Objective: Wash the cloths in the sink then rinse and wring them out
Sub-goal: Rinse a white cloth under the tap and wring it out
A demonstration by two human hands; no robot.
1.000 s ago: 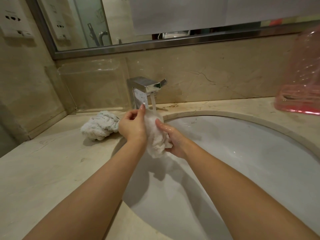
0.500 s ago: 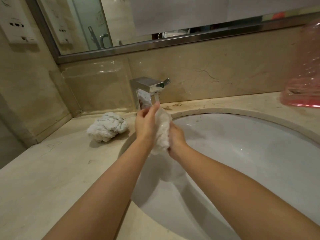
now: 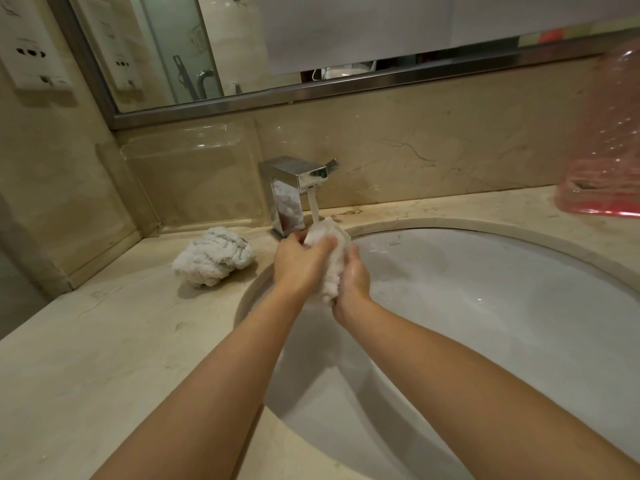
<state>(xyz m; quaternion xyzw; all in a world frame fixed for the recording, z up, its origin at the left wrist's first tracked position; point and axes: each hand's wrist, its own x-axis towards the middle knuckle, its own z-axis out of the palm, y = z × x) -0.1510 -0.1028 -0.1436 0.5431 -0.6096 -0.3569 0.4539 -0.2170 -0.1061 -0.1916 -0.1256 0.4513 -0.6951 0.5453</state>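
Left hand [image 3: 300, 262] & right hand [image 3: 353, 275] both clutch the wadded white terry cloth [image 3: 329, 258] under the square chrome tap [image 3: 298, 188] w/ water running, so hard squeezing could splash the beige marble counter [image 3: 104, 358].

White wet cloth [image 3: 330, 265] bunched under running water; second cloth [image 3: 214, 256] balled, seemingly wrung, on counter.
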